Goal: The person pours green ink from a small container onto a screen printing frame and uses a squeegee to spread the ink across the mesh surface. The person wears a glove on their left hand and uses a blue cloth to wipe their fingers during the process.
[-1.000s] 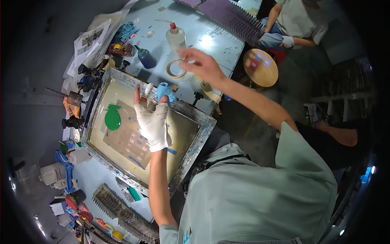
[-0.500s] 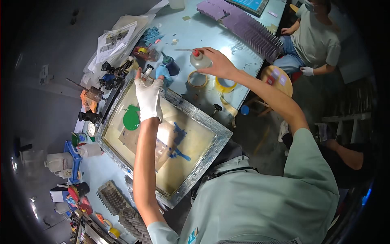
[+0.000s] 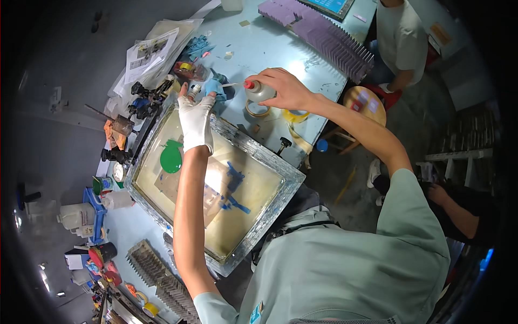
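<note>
The blue table [image 3: 318,81] stretches beyond the frame [image 3: 261,148], which lies below the hands. The left hand [image 3: 195,121], in a white glove with some fingertips bare, is above the frame's far part; the bare right hand [image 3: 284,88] is over the table, well apart from it. The right hand is clamped on the bottle [image 3: 260,94], which sits between the hands, tilted leftward. The left thumb and fingers grip the blue cloth [image 3: 214,88]. Smallest, the bottle's thin nozzle [image 3: 233,85] points at the cloth; whether they touch, I cannot tell.
</note>
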Demonstrator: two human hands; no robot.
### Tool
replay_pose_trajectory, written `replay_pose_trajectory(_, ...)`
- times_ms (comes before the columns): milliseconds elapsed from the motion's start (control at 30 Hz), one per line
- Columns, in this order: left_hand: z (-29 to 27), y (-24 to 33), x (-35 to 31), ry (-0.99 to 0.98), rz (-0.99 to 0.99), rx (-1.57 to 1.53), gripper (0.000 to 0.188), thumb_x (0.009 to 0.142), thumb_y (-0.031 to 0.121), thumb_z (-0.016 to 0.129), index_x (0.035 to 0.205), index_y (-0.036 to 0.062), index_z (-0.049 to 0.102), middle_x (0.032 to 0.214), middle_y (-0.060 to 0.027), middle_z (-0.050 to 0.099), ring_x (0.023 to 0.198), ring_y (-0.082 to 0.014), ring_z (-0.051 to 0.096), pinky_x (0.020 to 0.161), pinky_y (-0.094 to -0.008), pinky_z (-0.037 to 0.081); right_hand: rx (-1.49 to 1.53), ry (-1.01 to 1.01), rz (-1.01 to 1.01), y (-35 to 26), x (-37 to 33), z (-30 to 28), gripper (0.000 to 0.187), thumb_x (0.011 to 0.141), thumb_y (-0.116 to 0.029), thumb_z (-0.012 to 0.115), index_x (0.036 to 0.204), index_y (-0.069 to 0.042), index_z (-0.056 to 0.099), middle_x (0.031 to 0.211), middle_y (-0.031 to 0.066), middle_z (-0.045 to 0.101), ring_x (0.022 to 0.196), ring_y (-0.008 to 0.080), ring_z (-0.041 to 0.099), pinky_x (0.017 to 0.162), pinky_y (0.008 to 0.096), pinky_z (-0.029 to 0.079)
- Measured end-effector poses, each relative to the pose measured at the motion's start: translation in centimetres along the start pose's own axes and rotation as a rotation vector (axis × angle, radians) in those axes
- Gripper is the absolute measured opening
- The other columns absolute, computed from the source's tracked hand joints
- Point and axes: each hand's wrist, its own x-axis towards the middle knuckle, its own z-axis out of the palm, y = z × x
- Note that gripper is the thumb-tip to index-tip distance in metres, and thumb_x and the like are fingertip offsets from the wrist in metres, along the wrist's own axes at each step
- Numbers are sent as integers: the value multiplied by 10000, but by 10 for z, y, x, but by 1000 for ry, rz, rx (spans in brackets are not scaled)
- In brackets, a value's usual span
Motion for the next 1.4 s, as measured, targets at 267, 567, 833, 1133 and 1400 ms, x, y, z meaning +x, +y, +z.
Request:
replay_pose_trajectory(267,3,1,1,11,-70,24,808,875,-88,690,1537,1,235,1398,-168,508,1067,-184,640,887,-295,545,-10,14,-23,8,1,4,651,757,-266,824,1356,-180,586,1147,89,645,1101,302,593,1027,424,425)
replay_pose_trajectory(567,-3,5,-11,16,-82,-51,786,876,-120,650,1538,23,251,1428,-172,474,1093,-202,625,904,-315,547,-74,-4,96,40,45,6,697,759,-409,813,1310,-57,571,1176,153,621,1080,346,596,955,420,483)
replay_pose_trajectory(833,-4,20,-61,-53,-11,-136,783,883,-143,613,1555,58,266,1412,-134,466,1086,-153,557,969,-308,498,77,233,343,78,77,54,699,774,-405,789,1316,-39,541,1237,216,604,1113,387,604,962,430,493)
replay_pose_trajectory(1133,-10,41,-143,-16,31,-114,837,895,-67,668,1585,84,219,1519,-167,391,1047,-146,576,867,-283,527,1266,-45,349,-117,-17,25,453,964,-188,693,1354,-10,548,1232,63,641,1092,138,601,930,294,488)
replay_pose_trajectory(1400,-18,53,-206,-21,-122,-305,801,975,168,652,1605,131,158,1469,-154,459,1060,-200,643,899,-371,573,1629,203,562,-154,-66,34,297,980,-62,616,1262,27,590,1226,92,639,1166,160,595,1021,323,464)
